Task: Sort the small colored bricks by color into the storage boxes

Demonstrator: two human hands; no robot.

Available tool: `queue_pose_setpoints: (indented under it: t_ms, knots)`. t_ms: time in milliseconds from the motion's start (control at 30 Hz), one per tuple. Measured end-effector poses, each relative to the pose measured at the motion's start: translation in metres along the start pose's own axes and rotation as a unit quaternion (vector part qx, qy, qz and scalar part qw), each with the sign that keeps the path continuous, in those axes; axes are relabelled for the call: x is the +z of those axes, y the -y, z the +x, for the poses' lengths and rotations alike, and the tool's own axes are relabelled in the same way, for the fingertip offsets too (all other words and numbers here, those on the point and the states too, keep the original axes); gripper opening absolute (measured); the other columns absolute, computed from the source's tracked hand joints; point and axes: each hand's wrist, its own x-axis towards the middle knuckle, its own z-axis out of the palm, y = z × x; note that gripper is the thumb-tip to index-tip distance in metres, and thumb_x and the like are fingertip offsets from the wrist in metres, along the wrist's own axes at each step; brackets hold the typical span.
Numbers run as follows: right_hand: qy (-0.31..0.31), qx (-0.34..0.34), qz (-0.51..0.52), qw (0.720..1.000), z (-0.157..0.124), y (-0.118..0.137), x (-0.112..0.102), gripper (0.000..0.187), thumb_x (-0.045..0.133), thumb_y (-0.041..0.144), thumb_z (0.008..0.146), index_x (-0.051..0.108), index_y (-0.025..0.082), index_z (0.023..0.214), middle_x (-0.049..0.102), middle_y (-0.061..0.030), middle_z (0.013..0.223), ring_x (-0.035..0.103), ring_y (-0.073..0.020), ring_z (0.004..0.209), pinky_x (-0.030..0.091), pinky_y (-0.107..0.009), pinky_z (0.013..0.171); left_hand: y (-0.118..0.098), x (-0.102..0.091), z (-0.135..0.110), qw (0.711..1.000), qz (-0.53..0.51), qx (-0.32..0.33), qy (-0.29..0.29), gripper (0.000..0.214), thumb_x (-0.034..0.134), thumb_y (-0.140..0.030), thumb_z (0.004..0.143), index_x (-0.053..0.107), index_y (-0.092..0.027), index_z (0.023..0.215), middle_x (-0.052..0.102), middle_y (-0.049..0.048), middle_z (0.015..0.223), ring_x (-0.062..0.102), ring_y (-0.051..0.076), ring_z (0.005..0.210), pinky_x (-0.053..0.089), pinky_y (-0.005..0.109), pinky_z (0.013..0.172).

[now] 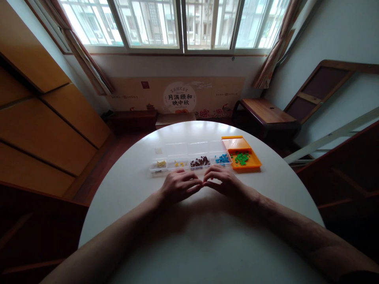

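Note:
My left hand and my right hand meet fingertip to fingertip just above the white round table. Both hands are closed in a pinch; whatever they hold, if anything, is too small to make out. Right behind them stands a row of clear plastic boxes with raised lids. From left to right these hold pale yellow pieces, yellow pieces, dark brown pieces and blue pieces. Beside my right hand, farther back, an orange box with its lid up holds small green pieces.
Past the table's far edge are a wooden side table on the right and a cardboard box by the wall. A wooden cabinet stands at left. Windows with curtains fill the back.

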Motion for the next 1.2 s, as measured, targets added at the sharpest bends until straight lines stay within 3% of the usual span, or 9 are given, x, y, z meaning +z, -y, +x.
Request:
queue_pose_setpoints:
  t_ms: [300, 500, 700, 900, 1200]
  knots:
    - [0.01, 0.015, 0.002, 1.0, 0.0, 0.005, -0.001, 0.005, 0.071, 0.028, 0.108, 0.073, 0.023, 0.106, 0.077, -0.0066, 0.102, 0.071, -0.0215, 0.095, 0.059, -0.038, 0.091, 0.003, -0.009, 0.004, 1.0, 0.015, -0.017, 0.002, 0.007, 0.074, -0.024, 0.1, 0.079, -0.027, 0.096, 0.08, -0.0031, 0.086, 0.069, 0.009, 0.068, 0.052, 0.026, 0.067]
    - [0.033, 0.007, -0.002, 0.999, 0.0, 0.009, -0.006, 0.006, 0.067, 0.027, 0.11, 0.071, 0.024, 0.107, 0.078, -0.007, 0.104, 0.072, -0.0225, 0.097, 0.057, -0.04, 0.094, 0.046, -0.056, -0.003, 0.993, -0.007, -0.112, 0.038, 0.013, 0.072, -0.025, 0.1, 0.082, -0.026, 0.091, 0.08, -0.0026, 0.086, 0.059, 0.006, 0.055, 0.051, 0.022, 0.06]
    - [0.043, 0.002, -0.005, 0.999, -0.001, 0.006, -0.006, 0.009, 0.065, 0.029, 0.11, 0.071, 0.023, 0.106, 0.077, -0.0062, 0.103, 0.071, -0.0217, 0.096, 0.056, -0.04, 0.094, 0.088, -0.097, -0.022, 0.972, 0.034, -0.227, 0.056, 0.02, 0.072, -0.036, 0.099, 0.084, -0.023, 0.088, 0.078, -0.0006, 0.085, 0.059, 0.008, 0.058, 0.048, 0.022, 0.061]
    - [0.048, 0.0, -0.005, 0.999, -0.004, 0.004, -0.006, 0.009, 0.065, 0.028, 0.11, 0.071, 0.023, 0.106, 0.077, -0.0066, 0.104, 0.07, -0.0218, 0.097, 0.056, -0.041, 0.094, 0.099, -0.102, -0.037, 0.953, 0.068, -0.258, 0.142, 0.018, 0.073, -0.038, 0.093, 0.085, -0.026, 0.087, 0.078, -0.0025, 0.084, 0.057, 0.009, 0.058, 0.043, 0.023, 0.059]
    - [0.052, 0.002, -0.002, 0.999, -0.003, 0.005, -0.007, 0.009, 0.066, 0.027, 0.11, 0.071, 0.023, 0.104, 0.077, -0.0068, 0.104, 0.07, -0.0222, 0.097, 0.055, -0.041, 0.094, 0.102, -0.101, -0.042, 0.947, 0.068, -0.273, 0.156, 0.018, 0.073, -0.04, 0.094, 0.086, -0.027, 0.094, 0.079, -0.0023, 0.087, 0.056, 0.01, 0.059, 0.042, 0.024, 0.06]
